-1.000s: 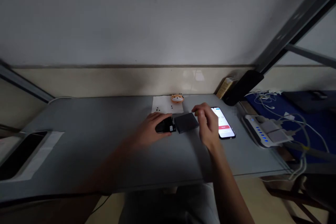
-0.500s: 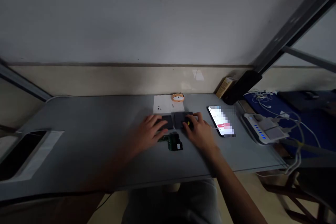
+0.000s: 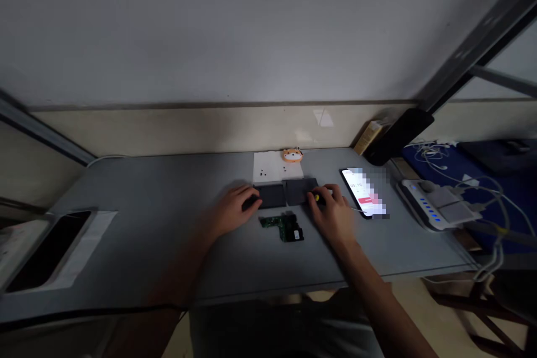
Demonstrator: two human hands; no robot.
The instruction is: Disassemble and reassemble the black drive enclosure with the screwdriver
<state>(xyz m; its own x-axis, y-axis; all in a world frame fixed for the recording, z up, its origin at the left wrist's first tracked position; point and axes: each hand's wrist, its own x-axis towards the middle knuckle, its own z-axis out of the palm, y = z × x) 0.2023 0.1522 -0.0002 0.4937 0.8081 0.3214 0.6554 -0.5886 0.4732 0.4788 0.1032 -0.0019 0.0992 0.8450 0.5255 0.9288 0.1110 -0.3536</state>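
Note:
On the grey desk, two flat dark case halves lie side by side: the left one (image 3: 272, 196) is a shallow tray, the right one (image 3: 297, 192) a flat panel. My left hand (image 3: 236, 210) has its fingers and thumb closed around the tray's left end. A screwdriver (image 3: 318, 198) with a yellow handle end sits in my right hand (image 3: 335, 215); its thin shaft points right, away from the panel. That hand's fingertips are by the panel's right edge. Below the case halves lies a green circuit board (image 3: 286, 227) with a black part at its right side.
Several tiny screws (image 3: 262, 173) lie on white paper (image 3: 268, 163) at the back, with an orange animal-faced item (image 3: 292, 155). A lit phone (image 3: 363, 193) is at the right, beside a power strip (image 3: 432, 207) with cables. Another phone (image 3: 48, 249) lies far left.
My left hand has drawn back to the left, uncovering more of the tray and the circuit board's left end. My right hand keeps the screwdriver. The whole view has shifted slightly.

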